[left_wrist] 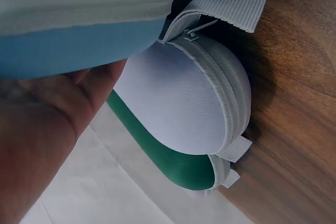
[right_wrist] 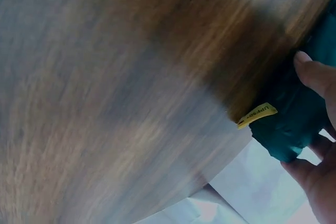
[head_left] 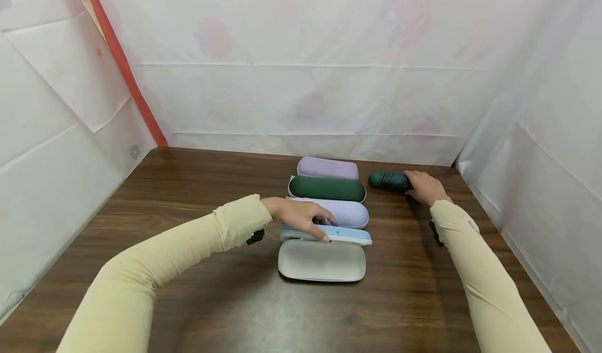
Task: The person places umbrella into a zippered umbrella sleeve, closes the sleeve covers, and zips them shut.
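My left hand (head_left: 301,216) pinches a light blue zip case (head_left: 350,234), thumb on the near side and fingers behind; the case tilts up on its edge. In the left wrist view its blue face (left_wrist: 79,51) lies against my fingers. Just nearer lies a pale grey case (head_left: 322,261); I cannot tell whether it is an open half. Behind the blue case is a lavender-blue case (head_left: 345,213), followed by a dark green case (head_left: 326,188) and a purple case (head_left: 328,168). My right hand (head_left: 427,187) grips one end of a folded dark green umbrella (head_left: 389,181), which has a yellow label (right_wrist: 257,115).
The cases stand in a close row on a brown wooden table (head_left: 211,301). White patterned sheeting (head_left: 301,81) hangs behind the table and along both sides. A red strip (head_left: 127,66) runs down the back left corner. Fabric tabs (left_wrist: 236,3) stick out from the case ends.
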Demonstrator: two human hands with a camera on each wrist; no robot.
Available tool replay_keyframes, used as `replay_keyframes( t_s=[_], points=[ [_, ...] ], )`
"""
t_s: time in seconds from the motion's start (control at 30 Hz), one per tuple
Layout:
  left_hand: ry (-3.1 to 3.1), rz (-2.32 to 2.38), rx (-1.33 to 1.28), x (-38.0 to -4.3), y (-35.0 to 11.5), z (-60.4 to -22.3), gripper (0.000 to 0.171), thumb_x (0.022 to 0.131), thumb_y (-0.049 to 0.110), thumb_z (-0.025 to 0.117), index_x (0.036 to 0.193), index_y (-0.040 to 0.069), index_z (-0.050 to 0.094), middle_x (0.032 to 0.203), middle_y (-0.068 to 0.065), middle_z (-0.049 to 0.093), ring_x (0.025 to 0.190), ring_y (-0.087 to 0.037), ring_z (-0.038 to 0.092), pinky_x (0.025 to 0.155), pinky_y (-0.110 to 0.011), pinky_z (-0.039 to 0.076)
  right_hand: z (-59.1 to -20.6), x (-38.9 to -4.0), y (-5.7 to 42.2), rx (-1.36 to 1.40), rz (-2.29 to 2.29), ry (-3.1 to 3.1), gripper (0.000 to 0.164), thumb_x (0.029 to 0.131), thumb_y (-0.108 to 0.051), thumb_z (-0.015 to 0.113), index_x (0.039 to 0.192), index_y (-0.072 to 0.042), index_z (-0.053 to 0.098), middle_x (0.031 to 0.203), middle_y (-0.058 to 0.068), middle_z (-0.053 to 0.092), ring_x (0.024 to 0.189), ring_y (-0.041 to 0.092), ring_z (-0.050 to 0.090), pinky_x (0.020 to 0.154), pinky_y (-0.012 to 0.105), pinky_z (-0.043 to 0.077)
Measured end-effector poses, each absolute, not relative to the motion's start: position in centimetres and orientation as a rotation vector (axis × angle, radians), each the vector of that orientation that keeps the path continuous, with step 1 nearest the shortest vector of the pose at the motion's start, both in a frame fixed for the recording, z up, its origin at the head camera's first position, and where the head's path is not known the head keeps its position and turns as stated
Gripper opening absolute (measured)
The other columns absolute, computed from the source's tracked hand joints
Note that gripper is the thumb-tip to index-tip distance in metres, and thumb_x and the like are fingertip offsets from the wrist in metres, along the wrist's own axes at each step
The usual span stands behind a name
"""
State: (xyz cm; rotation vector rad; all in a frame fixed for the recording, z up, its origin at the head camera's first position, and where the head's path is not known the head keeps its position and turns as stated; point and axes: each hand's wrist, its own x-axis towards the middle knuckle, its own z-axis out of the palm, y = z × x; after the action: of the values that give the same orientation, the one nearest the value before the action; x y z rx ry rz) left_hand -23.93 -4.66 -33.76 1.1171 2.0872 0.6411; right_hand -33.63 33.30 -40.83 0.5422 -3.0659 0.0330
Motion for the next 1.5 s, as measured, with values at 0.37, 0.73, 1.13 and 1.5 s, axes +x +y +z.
replay_keyframes(
  t_s=[0.37, 0.73, 1.13, 1.5],
  points=[
    [2.1, 0.67, 1.1, -24.3, -4.6, -34.6, 0.051, 0.091, 0.032, 0.064, 0.135, 0.009, 0.052, 0.128, 0.001, 0.054, 0.118, -0.011, 0.049, 0.096, -0.027, 0.039, -40.4, -33.2, 32.9, 0.541, -0.014, -2.984, 0.035, 0.082, -0.006, 0.072, 0.11, 0.007, 0.056, 0.104, 0.026, 0.062, 0.092, 0.043, 0.06, 0.071, 0.057, 0.048],
    [2.119, 0.686, 1.055, -24.7, -5.2, -35.2, 0.05, 0.091, 0.033, 0.063, 0.135, 0.012, 0.052, 0.13, 0.002, 0.053, 0.12, -0.01, 0.048, 0.097, -0.027, 0.038, -39.3, -30.4, 31.3, 0.556, 0.045, -2.975, 0.04, 0.084, -0.011, 0.072, 0.117, 0.006, 0.056, 0.105, 0.025, 0.062, 0.091, 0.041, 0.061, 0.069, 0.056, 0.048],
    [2.117, 0.711, 1.047, -25.2, -5.8, -35.3, 0.052, 0.091, 0.034, 0.062, 0.135, 0.009, 0.051, 0.127, 0.002, 0.054, 0.113, -0.01, 0.05, 0.095, -0.03, 0.04, -36.5, -25.5, 29.6, 0.621, 0.07, -2.892, 0.049, 0.082, -0.01, 0.074, 0.123, 0.006, 0.055, 0.111, 0.024, 0.062, 0.093, 0.04, 0.061, 0.069, 0.055, 0.05],
    [2.155, 0.702, 1.034, -25.3, -6.0, -35.4, 0.051, 0.091, 0.034, 0.061, 0.134, 0.008, 0.052, 0.125, 0.001, 0.055, 0.11, -0.01, 0.05, 0.094, -0.029, 0.039, -34.3, -20.6, 29.0, 0.701, 0.108, -2.816, 0.049, 0.078, -0.009, 0.076, 0.122, 0.003, 0.056, 0.108, 0.021, 0.063, 0.089, 0.037, 0.062, 0.062, 0.051, 0.05]
  ],
)
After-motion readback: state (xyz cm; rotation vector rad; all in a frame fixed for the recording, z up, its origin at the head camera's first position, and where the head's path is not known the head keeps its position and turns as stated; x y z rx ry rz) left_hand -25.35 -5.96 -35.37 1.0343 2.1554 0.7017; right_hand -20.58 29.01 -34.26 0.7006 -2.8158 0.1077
